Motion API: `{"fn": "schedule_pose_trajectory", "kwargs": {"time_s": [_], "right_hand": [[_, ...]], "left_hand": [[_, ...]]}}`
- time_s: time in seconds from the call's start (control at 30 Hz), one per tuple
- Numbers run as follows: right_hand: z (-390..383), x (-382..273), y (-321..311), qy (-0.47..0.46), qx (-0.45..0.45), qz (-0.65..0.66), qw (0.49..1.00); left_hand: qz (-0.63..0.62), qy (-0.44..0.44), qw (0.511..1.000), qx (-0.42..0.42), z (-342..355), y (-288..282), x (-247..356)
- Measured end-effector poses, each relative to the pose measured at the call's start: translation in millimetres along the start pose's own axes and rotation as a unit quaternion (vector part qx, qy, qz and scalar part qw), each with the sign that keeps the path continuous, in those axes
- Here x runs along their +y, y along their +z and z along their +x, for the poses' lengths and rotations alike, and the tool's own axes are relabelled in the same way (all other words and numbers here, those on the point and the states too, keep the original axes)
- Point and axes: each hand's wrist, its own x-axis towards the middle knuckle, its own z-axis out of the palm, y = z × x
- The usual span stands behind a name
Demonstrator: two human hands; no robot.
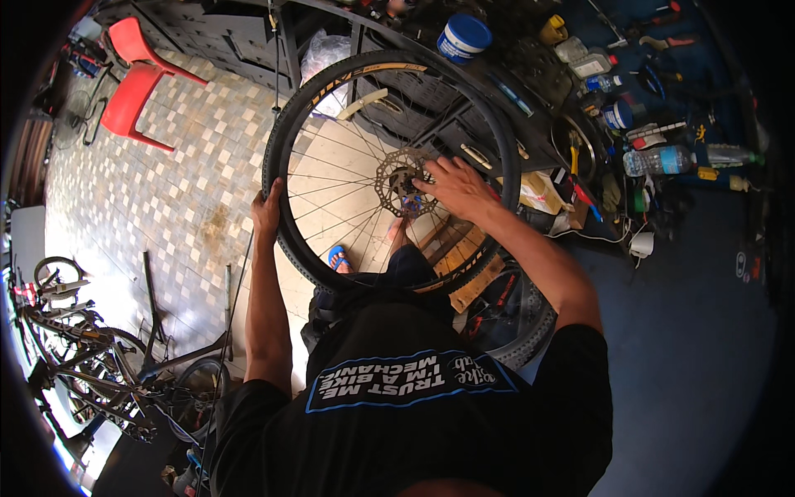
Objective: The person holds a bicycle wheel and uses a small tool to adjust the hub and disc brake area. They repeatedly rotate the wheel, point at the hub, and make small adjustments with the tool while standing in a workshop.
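A bicycle wheel (507, 141) with a black tyre and tan label patches is held up in front of my body. On its left side my left hand (267, 211) is closed round the tyre. At the centre, a silver disc brake rotor (386, 184) is fixed to the hub (407, 178). My right hand (458, 187) reaches over the rotor's right side, its bent fingers and thumb gripping at the hub. Part of the hub is hidden by those fingers. Thin spokes run out to the rim, and my foot in a blue sandal (339, 258) shows through them.
A cluttered workbench on the right bears a blue-lidded tub (464, 38), a water bottle (660, 161) and several tools. Another tyre (530, 333) lies below my right arm. Red chairs (137, 101) stand at far left on the tiled floor (199, 153); bicycles (91, 364) crowd the lower left.
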Motion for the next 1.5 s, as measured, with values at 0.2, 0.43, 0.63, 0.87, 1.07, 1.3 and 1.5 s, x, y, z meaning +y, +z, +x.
{"fn": "schedule_pose_trajectory", "kwargs": {"time_s": [0.2, 0.43, 0.63, 0.87, 1.07, 1.3, 1.5], "right_hand": [[-12, -4, -21, 0.130, -0.004, 0.143, 0.981], [-19, -21, 5, 0.072, -0.019, 0.055, 0.996], [-8, -26, 7, 0.030, -0.058, -0.009, 0.998], [-7, -17, 13, -0.007, -0.018, -0.043, 0.999], [-5, -20, 9, -0.017, -0.011, -0.094, 0.995], [0, -44, 1, 0.017, -0.009, -0.055, 0.998], [-2, -41, 19, 0.171, 0.081, 0.250, 0.950]], "left_hand": [[0.000, -0.004, 1.000, -0.003, 5, -2, -8], [0.013, -0.013, 1.000, -0.018, 13, -2, -17], [0.025, -0.018, 0.999, -0.017, 7, -2, -7], [0.010, -0.011, 1.000, -0.023, 3, -2, -4], [0.011, -0.022, 0.999, -0.037, 7, -4, -9], [0.020, -0.025, 0.999, -0.036, 9, -4, -9], [0.008, -0.015, 1.000, -0.026, 7, -3, -7]]}}
